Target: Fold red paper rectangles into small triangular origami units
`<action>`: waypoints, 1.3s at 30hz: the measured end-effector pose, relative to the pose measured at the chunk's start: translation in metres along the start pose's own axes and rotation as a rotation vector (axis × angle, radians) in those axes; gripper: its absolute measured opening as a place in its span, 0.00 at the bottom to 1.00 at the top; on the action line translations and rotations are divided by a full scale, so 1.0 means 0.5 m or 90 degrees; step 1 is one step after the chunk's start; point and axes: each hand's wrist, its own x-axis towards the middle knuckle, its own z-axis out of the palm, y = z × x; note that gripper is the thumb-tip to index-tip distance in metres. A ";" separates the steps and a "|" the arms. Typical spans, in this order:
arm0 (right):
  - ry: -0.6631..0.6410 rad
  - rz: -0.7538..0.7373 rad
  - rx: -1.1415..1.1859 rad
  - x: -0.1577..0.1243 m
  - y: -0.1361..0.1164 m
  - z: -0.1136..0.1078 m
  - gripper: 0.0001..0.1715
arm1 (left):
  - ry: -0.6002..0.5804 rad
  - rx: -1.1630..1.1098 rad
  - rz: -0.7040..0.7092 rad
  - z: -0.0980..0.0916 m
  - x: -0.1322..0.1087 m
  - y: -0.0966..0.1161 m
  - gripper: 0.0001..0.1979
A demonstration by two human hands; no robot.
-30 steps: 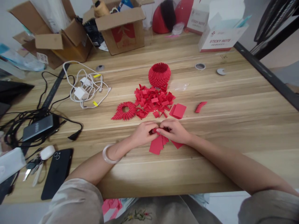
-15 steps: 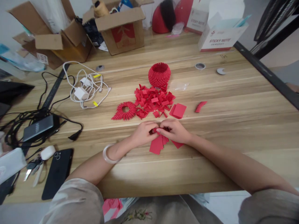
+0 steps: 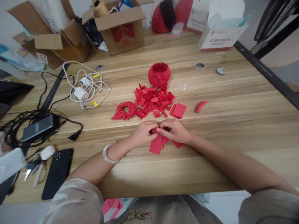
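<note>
head | left grip (image 3: 144, 133) | right grip (image 3: 175, 132) | both holding red paper (image 3: 154, 130)

A pale wall (image 3: 9, 28) rises behind the wood-grained surface (image 3: 233, 124), which has a black strip (image 3: 266, 75) along its right edge. Whitish floor (image 3: 226, 207) shows below the near edge, where soft light glosses the wood.

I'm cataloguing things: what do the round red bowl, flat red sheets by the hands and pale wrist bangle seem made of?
Round red bowl: probably folded paper, matte, given its rows of points. Flat red sheets: matte paper or thin card; straight thin edges. Pale bangle: smooth with sheen; perhaps plastic or stone.
</note>
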 end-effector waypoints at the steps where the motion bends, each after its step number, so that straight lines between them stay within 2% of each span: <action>1: 0.000 0.001 -0.001 0.000 0.000 0.000 0.19 | 0.000 0.001 0.002 0.000 0.000 0.000 0.08; 39: 0.004 -0.021 -0.004 0.001 0.001 -0.001 0.17 | 0.016 -0.003 0.019 0.004 0.000 -0.004 0.08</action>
